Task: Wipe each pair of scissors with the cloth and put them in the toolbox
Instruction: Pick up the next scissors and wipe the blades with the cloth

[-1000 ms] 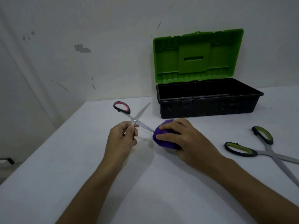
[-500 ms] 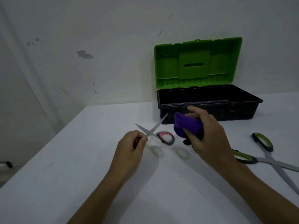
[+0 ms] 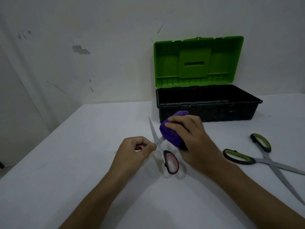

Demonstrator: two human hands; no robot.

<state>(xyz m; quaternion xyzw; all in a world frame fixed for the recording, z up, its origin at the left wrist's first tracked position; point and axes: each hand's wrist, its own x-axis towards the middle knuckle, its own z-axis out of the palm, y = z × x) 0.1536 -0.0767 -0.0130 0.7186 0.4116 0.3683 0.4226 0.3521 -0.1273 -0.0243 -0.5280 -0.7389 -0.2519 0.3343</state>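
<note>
My left hand (image 3: 137, 150) grips one red-and-black handle of the small scissors (image 3: 170, 161), which are spread open above the white table. One blade points up and away; the other blade disappears into the purple cloth (image 3: 170, 133). My right hand (image 3: 194, 139) is closed on that bunched cloth, wrapped around the hidden blade. The second handle loop hangs free below the pivot. Behind them stands the black toolbox (image 3: 239, 111) with its green lid (image 3: 198, 63) up.
A larger pair of scissors with green-and-black handles (image 3: 262, 160) lies open on the table at the right, blades running toward the right edge. The white table (image 3: 66, 171) ends at the left; a wall stands close behind the toolbox.
The scissors have been turned in my left hand, so the free handle now hangs toward me. My right hand has brought the cloth down onto one blade.
</note>
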